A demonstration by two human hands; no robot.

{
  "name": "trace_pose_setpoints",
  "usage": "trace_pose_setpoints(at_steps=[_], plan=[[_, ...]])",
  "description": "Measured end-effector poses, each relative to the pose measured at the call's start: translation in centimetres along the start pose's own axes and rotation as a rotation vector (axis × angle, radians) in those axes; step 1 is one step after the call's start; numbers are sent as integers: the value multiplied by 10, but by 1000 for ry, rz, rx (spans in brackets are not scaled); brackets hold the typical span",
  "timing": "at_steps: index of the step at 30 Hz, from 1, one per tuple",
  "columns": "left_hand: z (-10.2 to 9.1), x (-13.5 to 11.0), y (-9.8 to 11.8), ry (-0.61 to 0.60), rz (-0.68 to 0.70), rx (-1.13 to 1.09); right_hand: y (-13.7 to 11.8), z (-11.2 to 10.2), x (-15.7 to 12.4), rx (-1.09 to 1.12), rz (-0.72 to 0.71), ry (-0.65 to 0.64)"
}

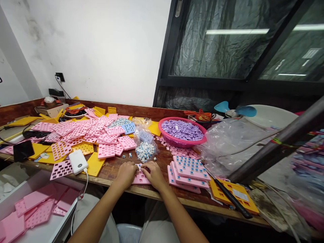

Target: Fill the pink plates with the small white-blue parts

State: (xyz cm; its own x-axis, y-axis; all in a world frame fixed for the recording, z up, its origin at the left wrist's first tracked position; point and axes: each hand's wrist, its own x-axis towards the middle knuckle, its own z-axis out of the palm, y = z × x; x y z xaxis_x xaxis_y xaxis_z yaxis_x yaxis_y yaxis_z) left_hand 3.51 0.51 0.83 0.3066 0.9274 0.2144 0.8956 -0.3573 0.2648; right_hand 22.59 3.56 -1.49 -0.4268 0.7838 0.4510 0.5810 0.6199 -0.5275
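Note:
A pink keypad plate with square holes lies at the table's front edge between my hands. My left hand is curled over its left side, fingers closed on the plate. My right hand bends over the right side, thumb and fingertips together at a small blue-and-white key switch near the plate's far edge; the exact grip is partly hidden. Just beyond lies a clear bag of blue-and-white switches, with a few loose ones beside it. To the right are stacked pink plates with blue pieces in their holes.
A pink basket of purple pieces stands behind. Pink plates are heaped at left, near a white power bank with a cable. A black-handled tool and slanted pole are at right. An open drawer holds pink plates.

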Motion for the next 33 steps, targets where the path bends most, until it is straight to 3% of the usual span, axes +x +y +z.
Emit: trace_pose_setpoints(at_steps=[6, 15, 19, 23, 26, 30, 33], plan=[[10, -12, 6, 111, -22, 44, 1, 1, -4, -120, -9, -9], [6, -30, 18, 112, 155, 115, -1, 1, 0, -133, 32, -12], [-5, -24, 0, 139, 120, -10, -3, 2, 0, -164, 47, -14], [-12, -3, -35, 241, -125, 19, -8, 2, 0, -294, 27, -40], [-6, 13, -53, 181, -242, 123, -17, 2, -4, -451, -55, -72], [10, 23, -60, 146, -248, 92, -27, -1, -11, -582, -149, -110], [16, 23, -62, 158, -251, 29, -29, -5, 3, -578, -115, -127]])
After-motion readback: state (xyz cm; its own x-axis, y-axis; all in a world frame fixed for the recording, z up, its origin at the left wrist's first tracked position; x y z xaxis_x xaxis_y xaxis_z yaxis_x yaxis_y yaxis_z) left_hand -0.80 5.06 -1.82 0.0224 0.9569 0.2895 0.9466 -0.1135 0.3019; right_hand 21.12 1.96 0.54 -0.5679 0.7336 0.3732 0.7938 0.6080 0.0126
